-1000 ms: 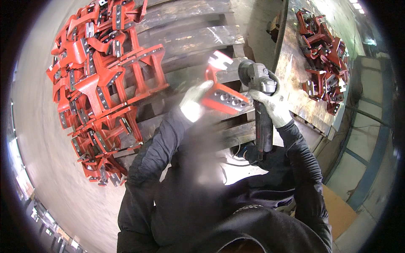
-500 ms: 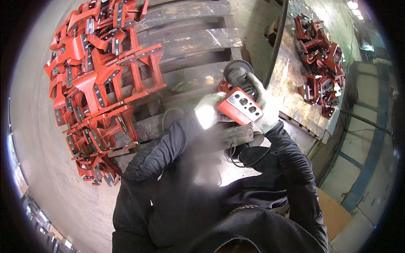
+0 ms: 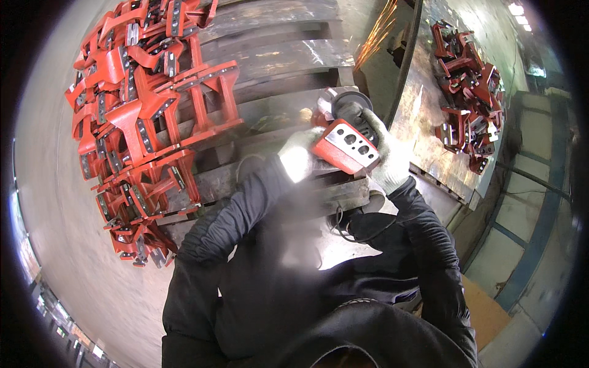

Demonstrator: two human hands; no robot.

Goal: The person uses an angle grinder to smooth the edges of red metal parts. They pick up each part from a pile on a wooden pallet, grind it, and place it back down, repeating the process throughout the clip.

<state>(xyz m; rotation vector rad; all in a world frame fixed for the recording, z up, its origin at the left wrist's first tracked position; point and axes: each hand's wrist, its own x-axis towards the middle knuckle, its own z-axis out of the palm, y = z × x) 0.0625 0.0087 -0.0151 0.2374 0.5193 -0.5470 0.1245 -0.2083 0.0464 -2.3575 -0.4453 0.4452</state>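
A red-painted metal bracket [image 3: 336, 156] is tilted up over the front of the wooden pallet, its bare metal face with several holes turned upward. My left hand [image 3: 297, 158], in a pale work glove, is closed on its left side, the fingertips partly hidden. Gloved too, my right hand [image 3: 391, 164] wraps round an angle grinder [image 3: 363, 126], just beyond and to the right of that face. The grinder's round disc [image 3: 351, 100] meets the far part of the bracket. Orange sparks [image 3: 375, 38] stream away from there, far and to the right.
Many red brackets [image 3: 132, 116] are heaped on the left of the pallet [image 3: 276, 58]. More dark red brackets [image 3: 466, 92] lie piled on a worn board [image 3: 414, 132] at the right. A black cable [image 3: 362, 239] loops below my right hand, near my legs.
Sparks now fly from the disc, where none showed before. The bracket has shifted slightly to the left and up, and the grinder's disc has moved a little to the right.
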